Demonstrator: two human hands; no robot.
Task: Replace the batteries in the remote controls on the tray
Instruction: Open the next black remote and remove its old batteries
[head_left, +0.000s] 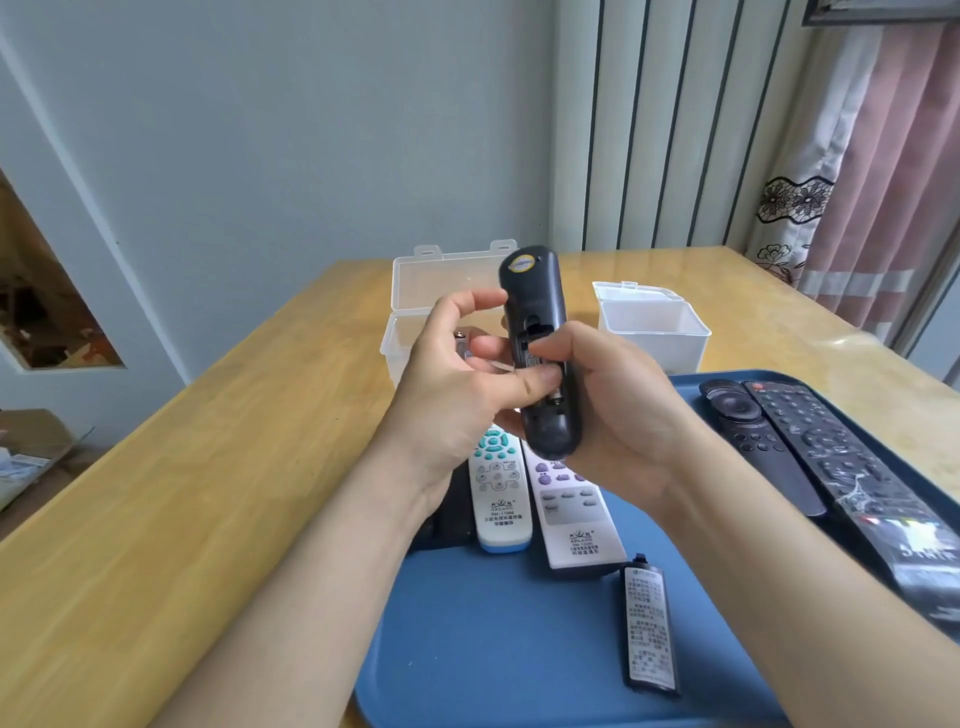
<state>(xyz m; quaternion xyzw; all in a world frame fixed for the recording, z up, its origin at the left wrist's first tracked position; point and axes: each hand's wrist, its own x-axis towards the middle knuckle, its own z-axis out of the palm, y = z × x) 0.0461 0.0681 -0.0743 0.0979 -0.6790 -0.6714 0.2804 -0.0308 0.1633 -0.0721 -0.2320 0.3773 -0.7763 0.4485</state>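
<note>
Remotes (571, 509) on tray (493, 649), boxes (652, 327) behind.

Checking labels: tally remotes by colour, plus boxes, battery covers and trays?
Black remotes: 3 (held remote, round-pad remote, wrapped remote)
White remotes: 2 (teal-button remote, purple-button remote)
Clear boxes: 2 (left box, right box)
Battery covers: 1
Trays: 1
Total: 9
Dark thing beside the left forearm: too hidden to count.

Blue tray (493, 649), honey-yellow table (208, 493)
Black raised remote (535, 291), yellow sticker (521, 265); white remote (500, 512), teal buttons (493, 444); pink curtain (893, 182), black floral trim (795, 200).
</note>
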